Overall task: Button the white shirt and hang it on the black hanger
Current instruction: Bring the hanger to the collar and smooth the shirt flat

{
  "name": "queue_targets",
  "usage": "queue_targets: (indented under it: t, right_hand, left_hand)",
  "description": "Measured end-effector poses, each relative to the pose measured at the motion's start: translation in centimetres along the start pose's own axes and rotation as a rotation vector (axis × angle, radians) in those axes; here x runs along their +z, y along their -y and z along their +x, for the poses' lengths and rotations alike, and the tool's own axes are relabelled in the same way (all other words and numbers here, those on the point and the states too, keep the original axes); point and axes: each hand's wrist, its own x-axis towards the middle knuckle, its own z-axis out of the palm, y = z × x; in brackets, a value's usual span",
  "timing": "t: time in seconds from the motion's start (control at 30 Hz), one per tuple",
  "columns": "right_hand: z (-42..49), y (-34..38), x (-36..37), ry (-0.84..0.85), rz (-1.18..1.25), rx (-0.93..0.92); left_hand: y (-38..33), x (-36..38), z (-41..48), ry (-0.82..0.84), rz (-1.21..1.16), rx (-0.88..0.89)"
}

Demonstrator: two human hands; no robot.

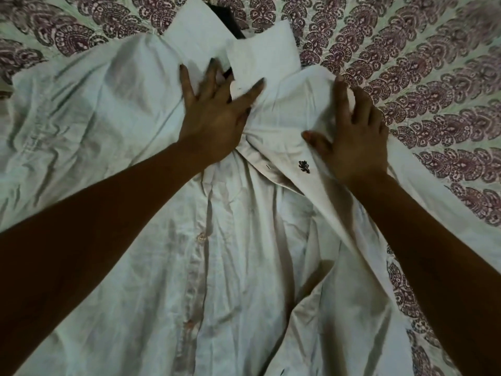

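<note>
Patterned bedspread (406, 63) under white shirt (244, 267); right hand (355, 137) grips it.

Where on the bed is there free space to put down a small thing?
Bare patterned bedsheet lies right of the shirt collar and beyond the right hand; a narrower strip lies top left above the sleeve. The middle is crowded: the white shirt and left hand cover it.

shirt (230, 267) on bedsheet (433, 77) | hanger (227, 20) behind collar (257, 52) | hands on shirt
</note>
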Motion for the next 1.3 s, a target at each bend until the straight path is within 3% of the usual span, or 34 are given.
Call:
queue_targets:
  t: [0.2,0.37,0.53,0.7,0.8,0.9,1.03,1.3]
  right_hand:
    - [1.9,0.7,-0.1,0.013,-0.17,-0.098]
    - [2.3,0.8,-0.1,0.048,-0.211,-0.075]
    - [1.8,1.7,-1.1,0.066,-0.174,-0.052]
    - [-3.7,3.9,-1.9,-0.065,0.023,-0.138]
    - [-8.7,5.3,-1.4,-0.167,0.138,-0.174]
    - [-14.2,6.3,-0.8,-0.139,0.144,-0.172]
    - [-22.3,7.1,-0.1,-0.097,0.172,-0.076]
    - [-35.0,8.2,0.0,-0.033,0.264,0.298]
  left_hand:
    - [1.3,0.0,0.9,0.173,-0.058,0.061]
    - [1.9,-0.2,2.0,0.232,-0.188,0.038]
    - [1.9,-0.6,0.3,0.155,-0.078,-0.004]
    - [1.0,-2.2,-3.4,0.059,-0.16,-0.056]
    - [-0.3,-3.4,-6.2,0.041,-0.236,0.053]
    - [-1.5,-3.5,-9.4,0.113,-0.112,0.225]
    - [-2.5,-3.8,-13.6,0.245,-0.097,0.185]
    - [-7.4,-5.6,-22.9,0.26,-0.384,0.282]
